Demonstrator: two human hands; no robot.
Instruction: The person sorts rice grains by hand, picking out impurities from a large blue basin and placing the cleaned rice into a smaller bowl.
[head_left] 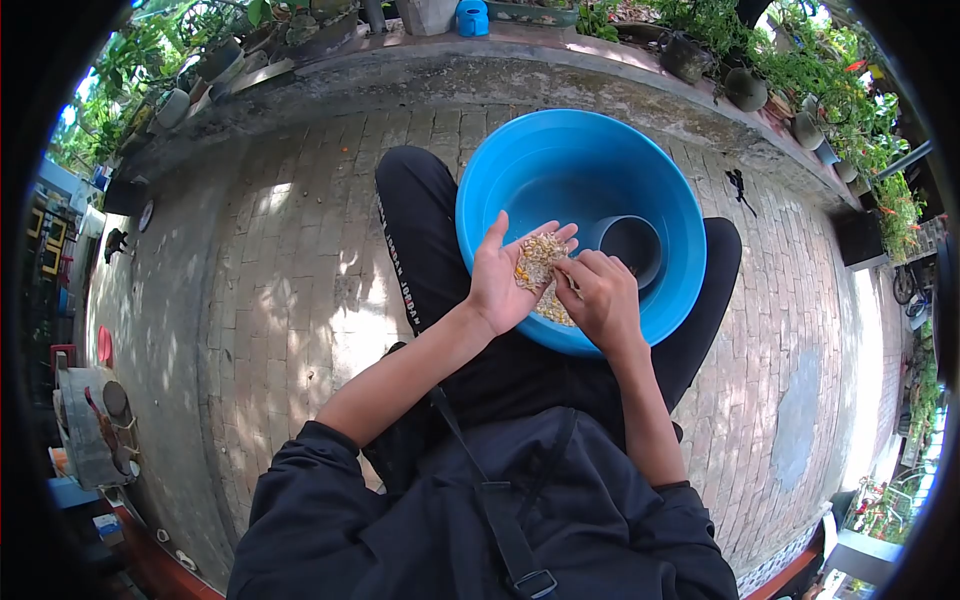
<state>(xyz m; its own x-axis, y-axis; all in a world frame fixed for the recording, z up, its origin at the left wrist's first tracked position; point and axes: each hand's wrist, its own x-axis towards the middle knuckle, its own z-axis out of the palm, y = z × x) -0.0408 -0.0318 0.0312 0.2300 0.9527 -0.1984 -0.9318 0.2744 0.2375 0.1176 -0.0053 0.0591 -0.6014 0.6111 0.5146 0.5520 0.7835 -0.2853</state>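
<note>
My left hand [500,275] is palm up over the near side of a blue plastic tub [580,125], fingers extended and thumb apart, carrying a heap of mixed grain [538,256] with yellow kernels among paler bits. Thumb and fingers of my right hand [603,295] come together in a pinch at the edge of that heap; whatever is between the fingertips is hidden. More grain [553,306] lies in the tub beneath my hands. A round, dark-insided container [632,248] rests inside the tub on the right, partly behind my right hand.
The tub sits between my legs, in black trousers [415,190], above a brick-paved floor [290,310]. Ahead runs a low concrete ledge [430,85] with potted plants and a small blue object [472,17]. A grey table [90,420] with things on it stands at left.
</note>
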